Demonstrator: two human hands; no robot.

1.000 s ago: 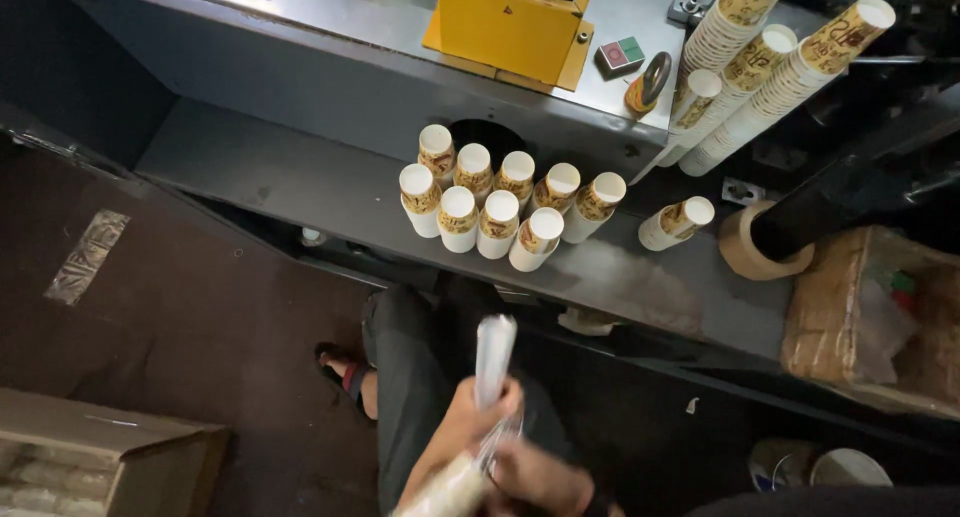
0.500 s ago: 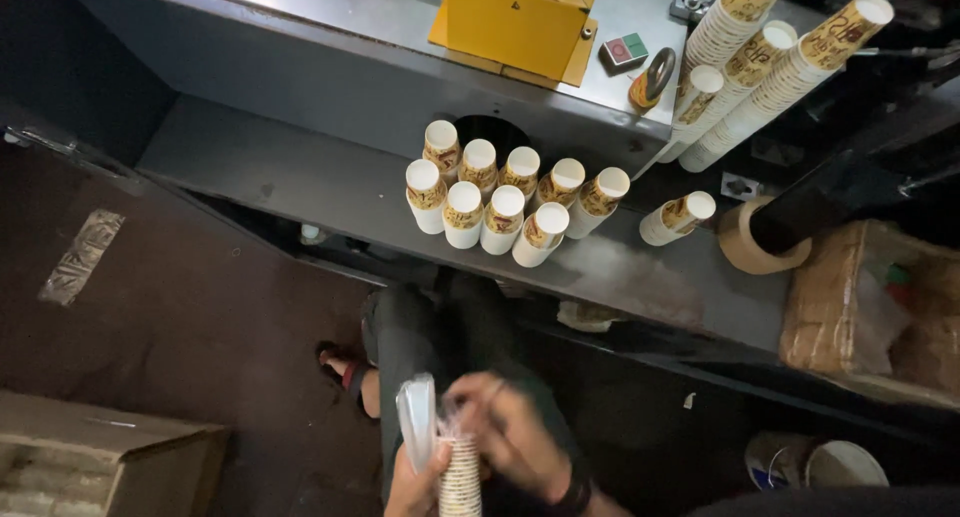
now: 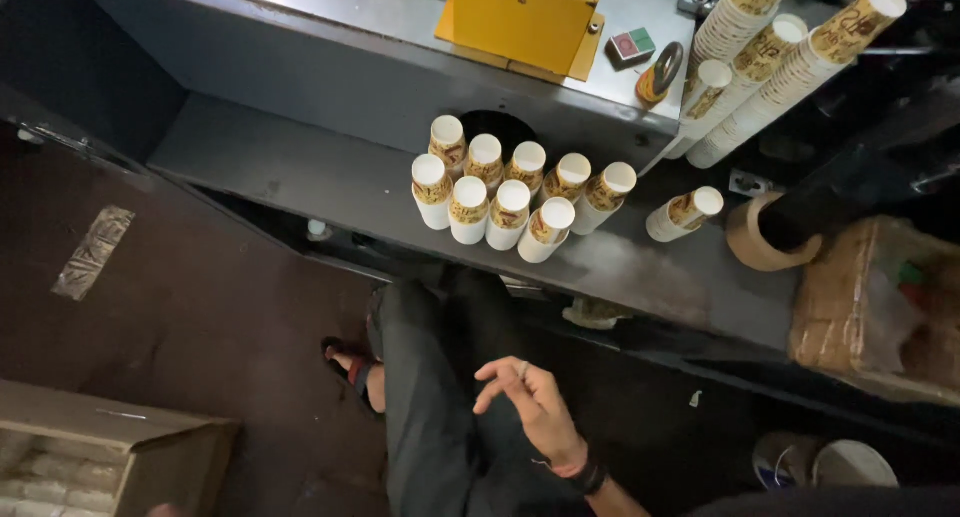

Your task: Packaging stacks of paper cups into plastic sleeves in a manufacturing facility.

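My right hand [image 3: 528, 402] hovers over my dark trouser leg [image 3: 440, 417], fingers loosely curled and apart, holding nothing. A dark band sits on its wrist. My left hand is out of view. Ahead, several short stacks of white and brown patterned paper cups [image 3: 505, 192] stand bunched on a grey metal shelf [image 3: 300, 172]. One more stack [image 3: 685, 212] lies a little apart to their right. The cups are well out beyond my hand.
Long cup stacks [image 3: 790, 62] lean at the top right beside a yellow machine part [image 3: 520, 17]. A tape roll [image 3: 762, 239] and a cardboard box [image 3: 880, 307] sit at right. An open carton [image 3: 110, 457] is at lower left. My sandalled foot [image 3: 350, 362] rests on the dark floor.
Earlier both hands held a sleeve-wrapped cup stack in my lap. That stack is now gone from view, my left hand has left the frame, and my right hand is empty.
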